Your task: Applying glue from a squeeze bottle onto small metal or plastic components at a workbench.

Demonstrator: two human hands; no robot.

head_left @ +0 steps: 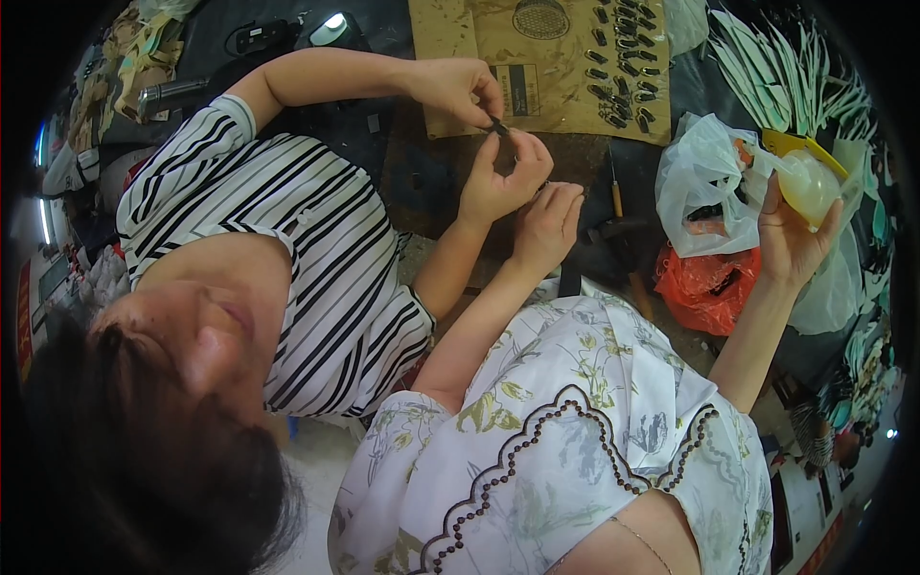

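Note:
My right hand [793, 241] is raised at the right, its fingers around a rounded, translucent container [811, 190] with pale yellow contents. Its exact kind does not show. My left hand [548, 230] is near the middle, fingertips pressed together; a tiny dark bit shows there, too small to name. Close beside it is the hand of a co-worker [503, 182] in a striped top. Both of that person's hands meet over a small dark piece [497, 126]. Beyond them, several small dark pieces [623, 72] lie in rows on brown paper [556, 81].
A white plastic bag [704, 187] and a red plastic bag [707, 287] lie left of my right hand. Pale green-white strips [771, 77] fan out at the far right. A thin tool with a wooden handle [617, 198] and a hammer-like tool [640, 295] lie mid-table.

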